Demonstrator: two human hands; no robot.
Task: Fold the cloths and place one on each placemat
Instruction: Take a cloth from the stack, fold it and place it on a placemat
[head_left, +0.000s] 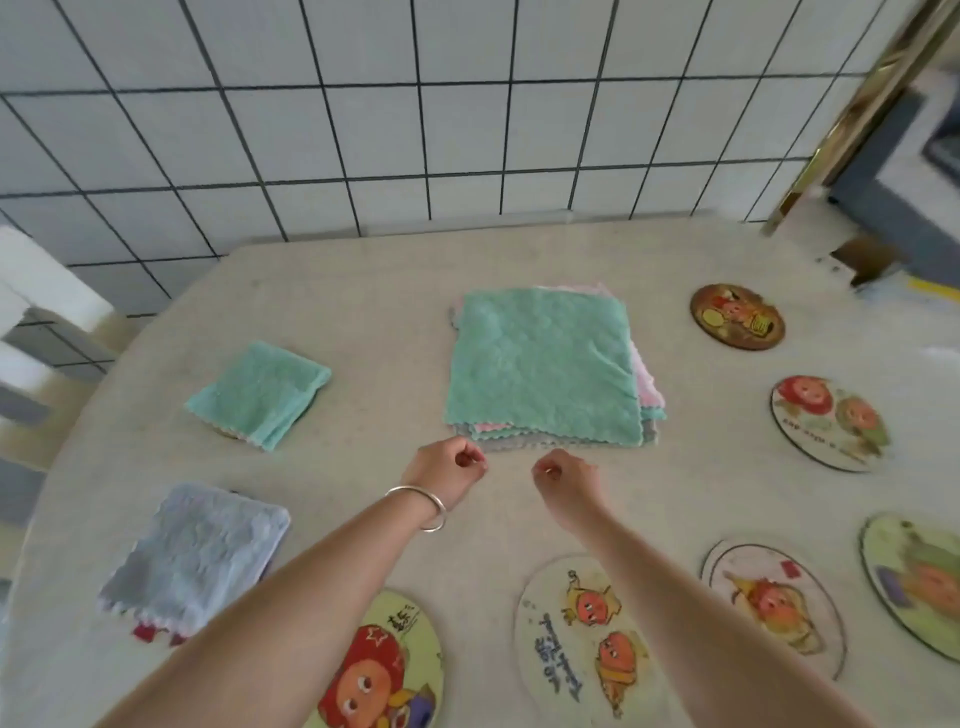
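A stack of unfolded cloths (545, 364), teal on top with pink and grey beneath, lies flat in the middle of the table. My left hand (449, 470) and my right hand (569, 480) hover just short of its near edge, fingers curled, holding nothing. A folded teal cloth (260, 392) covers a placemat at the left. A folded grey cloth (195, 556) rests on another placemat nearer me. Bare round placemats with cartoon prints lie at the near left (384, 665), near centre (582, 644), near right (774, 603), far right (914, 582), right (828, 423) and back right (737, 317).
The table (363, 291) has a pale cloth cover and stands against a white tiled wall (415, 114). A metal-framed grey unit (893, 171) stands at the back right corner. White and grey blocks (36, 312) sit beyond the left edge.
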